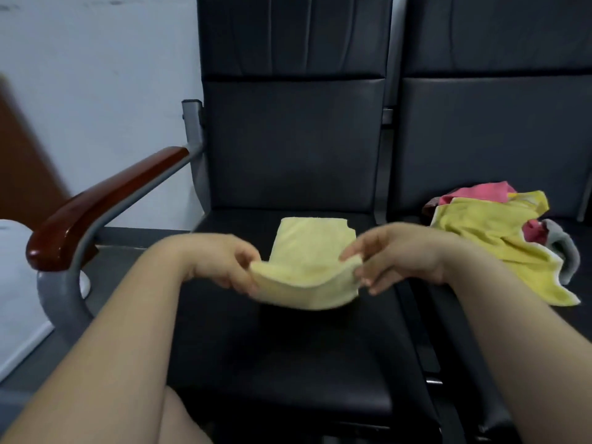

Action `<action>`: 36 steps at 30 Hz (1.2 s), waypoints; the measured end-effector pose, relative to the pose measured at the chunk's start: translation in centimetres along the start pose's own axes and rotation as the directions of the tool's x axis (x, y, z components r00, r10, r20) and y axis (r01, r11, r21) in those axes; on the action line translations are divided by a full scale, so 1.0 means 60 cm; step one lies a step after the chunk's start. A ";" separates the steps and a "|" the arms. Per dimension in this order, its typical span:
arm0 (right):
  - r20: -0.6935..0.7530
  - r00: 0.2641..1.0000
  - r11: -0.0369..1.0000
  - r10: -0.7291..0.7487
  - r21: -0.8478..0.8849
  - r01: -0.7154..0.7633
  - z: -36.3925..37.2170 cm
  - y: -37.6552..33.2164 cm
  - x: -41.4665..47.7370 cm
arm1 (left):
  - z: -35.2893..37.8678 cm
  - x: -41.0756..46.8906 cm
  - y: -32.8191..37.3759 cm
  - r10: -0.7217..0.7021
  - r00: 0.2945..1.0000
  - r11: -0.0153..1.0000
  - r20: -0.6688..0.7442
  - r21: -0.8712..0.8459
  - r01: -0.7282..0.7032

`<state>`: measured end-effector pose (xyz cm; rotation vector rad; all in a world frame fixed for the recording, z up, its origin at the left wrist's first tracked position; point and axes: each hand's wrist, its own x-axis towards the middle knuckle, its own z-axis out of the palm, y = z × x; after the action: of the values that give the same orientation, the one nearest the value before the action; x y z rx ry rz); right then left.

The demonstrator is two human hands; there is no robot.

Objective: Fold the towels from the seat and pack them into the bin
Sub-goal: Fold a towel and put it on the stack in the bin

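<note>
The left hand (224, 261) and right hand (394, 254) are bare; the left forearm (128, 331) and right forearm (499, 315) are bare and smooth along their visible length; a bare knee (181, 421) shows at the seat's (288, 363) front edge

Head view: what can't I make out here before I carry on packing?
All head view.
- Bin: none clearly shown; a white object is cut off by the left edge, identity unclear.
- Pile on the right-hand seat: a bright yellow towel covers pink and grey pieces, so no count.
- Pale yellow towel, pinched by left hand and right hand: its own fold hides the underside and layers.
</note>
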<state>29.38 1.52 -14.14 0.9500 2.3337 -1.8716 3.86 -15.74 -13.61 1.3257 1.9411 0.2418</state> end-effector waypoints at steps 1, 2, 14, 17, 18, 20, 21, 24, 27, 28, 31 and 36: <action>0.054 0.997 0.996 0.053 -0.075 -0.049 0.008 0.007 -0.002 | 0.008 -0.003 0.001 -0.018 0.995 1.000 0.096 0.012 0.016; 0.102 0.990 0.986 0.097 -0.143 -0.082 0.014 0.010 -0.006 | 0.013 -0.004 0.003 -0.015 0.986 1.000 0.169 -0.003 0.015; 0.265 0.956 0.957 0.124 -0.288 -0.044 -0.004 -0.025 -0.088 | 0.005 -0.040 -0.001 0.136 0.942 0.952 0.307 -0.305 -0.038; -0.007 0.999 0.987 0.046 -0.155 -0.047 -0.003 -0.020 -0.065 | 0.005 -0.017 -0.013 0.053 0.996 0.911 0.076 -0.412 -0.017; -0.103 0.994 0.993 0.034 -0.108 -0.045 0.001 -0.017 -0.051 | 0.008 -0.004 -0.015 0.009 1.000 0.888 0.000 -0.460 -0.008; -0.280 0.958 0.998 0.057 0.010 -0.057 0.013 -0.006 -0.011 | 0.019 0.023 -0.018 -0.093 0.987 0.832 -0.130 -0.555 0.005; -0.343 0.935 0.995 0.088 0.064 -0.070 0.019 0.003 0.010 | 0.026 0.039 -0.020 -0.161 0.969 0.812 -0.186 -0.583 0.023; -0.395 0.896 0.978 0.204 0.038 -0.205 0.036 0.033 0.060 | 0.040 0.076 -0.039 -0.392 0.866 0.826 -0.312 -0.534 0.182; -0.339 0.866 0.905 0.368 -0.082 -0.417 0.046 0.050 0.076 | 0.048 0.082 -0.042 -0.482 0.856 0.807 -0.187 -0.476 0.350; -0.330 0.855 0.887 0.399 -0.099 -0.452 0.048 0.054 0.078 | 0.052 0.081 -0.038 -0.486 0.865 0.802 -0.124 -0.457 0.385; -0.312 0.847 0.878 0.431 -0.073 -0.474 0.055 0.060 0.085 | 0.070 0.087 -0.020 -0.467 0.883 0.810 -0.045 -0.423 0.407; -0.377 0.835 0.856 0.401 -0.171 -0.489 0.084 0.068 0.095 | 0.102 0.100 0.015 -0.440 0.894 0.817 -0.083 -0.452 0.360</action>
<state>24.74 0.06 -21.28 1.6987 2.1614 -1.2662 7.64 -11.73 -20.23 0.6030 2.1146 0.5584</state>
